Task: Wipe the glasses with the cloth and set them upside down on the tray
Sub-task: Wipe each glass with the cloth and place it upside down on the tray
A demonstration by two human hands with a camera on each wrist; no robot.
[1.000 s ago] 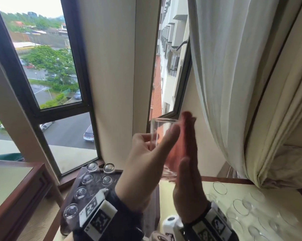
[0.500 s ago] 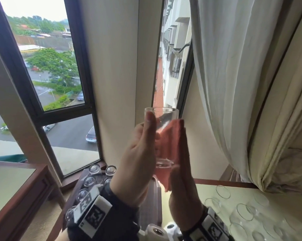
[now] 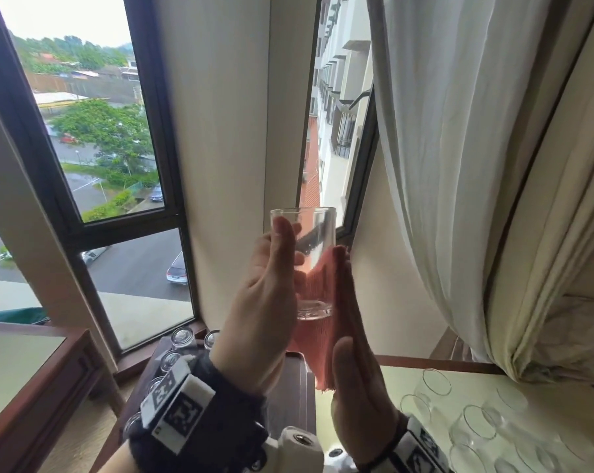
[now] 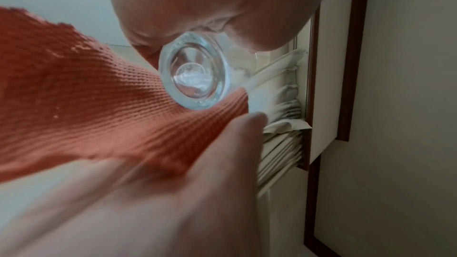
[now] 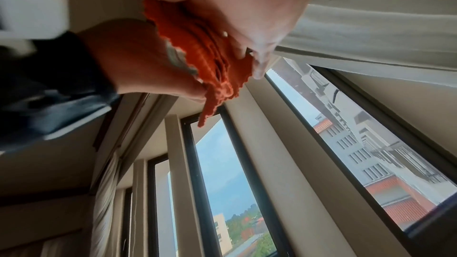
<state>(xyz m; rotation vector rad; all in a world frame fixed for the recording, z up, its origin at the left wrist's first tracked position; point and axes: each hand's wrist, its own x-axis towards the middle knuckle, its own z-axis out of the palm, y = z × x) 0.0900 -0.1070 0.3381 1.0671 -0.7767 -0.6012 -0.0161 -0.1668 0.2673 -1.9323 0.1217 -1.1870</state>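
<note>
The left hand (image 3: 265, 302) wraps its fingers (image 3: 283, 233) round the upright glass (image 3: 309, 254), raised before the window, while the right hand (image 3: 353, 363) lies flat, fingers straight and together, pressing the pink cloth (image 3: 323, 336) against the glass's far side. Below, several glasses already stand upside down on the dark tray (image 3: 292, 397) at left. More glasses (image 3: 473, 421) wait rim-up on the table at right, so the job looks roughly midway.
</note>
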